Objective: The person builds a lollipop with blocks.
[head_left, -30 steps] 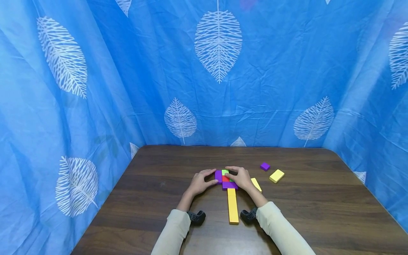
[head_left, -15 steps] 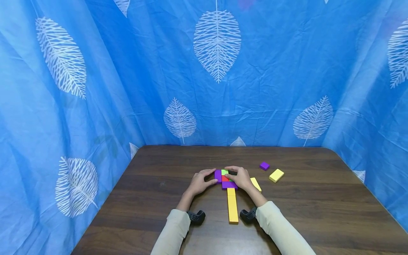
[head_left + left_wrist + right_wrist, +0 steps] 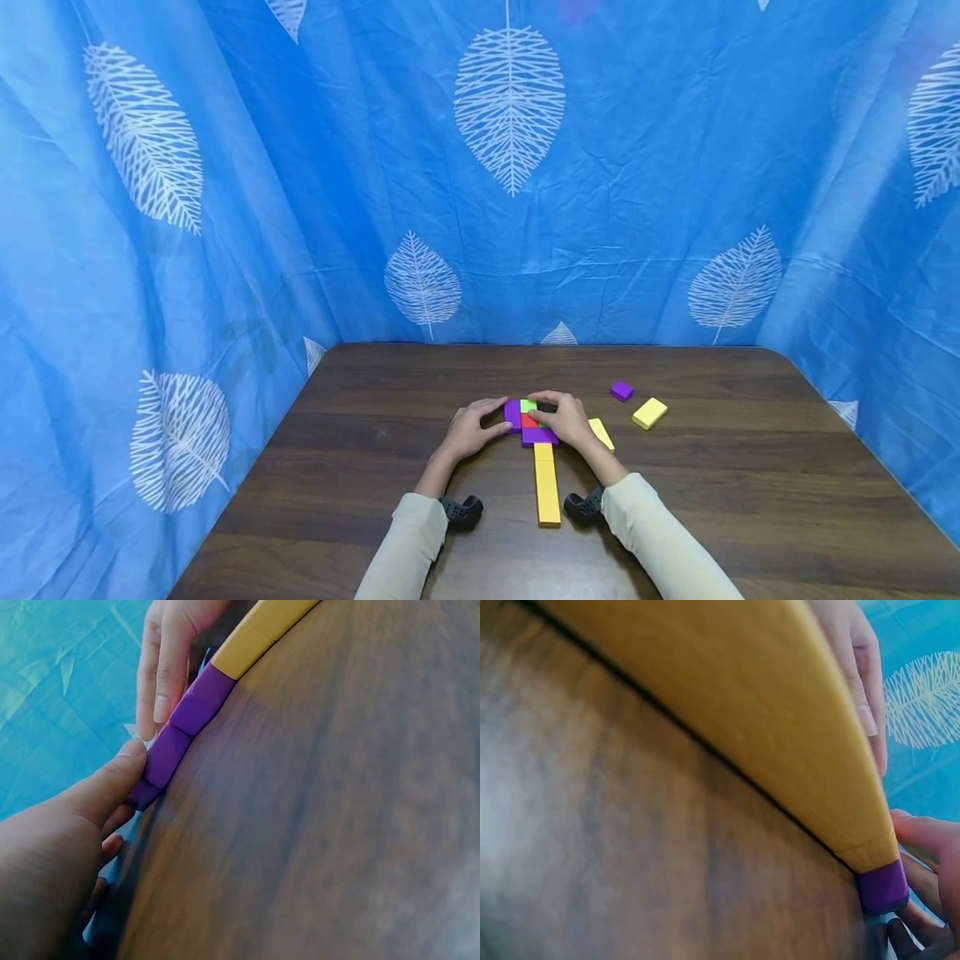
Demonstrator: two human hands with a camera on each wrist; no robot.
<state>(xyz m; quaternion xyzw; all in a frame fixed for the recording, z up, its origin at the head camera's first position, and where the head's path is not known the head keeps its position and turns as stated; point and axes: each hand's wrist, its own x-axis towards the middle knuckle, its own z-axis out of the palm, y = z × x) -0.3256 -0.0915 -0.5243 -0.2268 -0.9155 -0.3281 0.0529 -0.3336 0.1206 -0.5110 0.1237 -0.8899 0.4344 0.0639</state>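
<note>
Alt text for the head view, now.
A person's left hand grips a purple block and their right hand a light green block beside it, in a flat cluster on a dark wood table. A yellow strip runs from the cluster toward the person. Two yellow blocks and a small purple block lie at right; blue leaf-print cloth hangs behind.

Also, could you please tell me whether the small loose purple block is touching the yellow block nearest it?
Apart: the head view shows brown tabletop between the small purple block and the yellow block.
</note>
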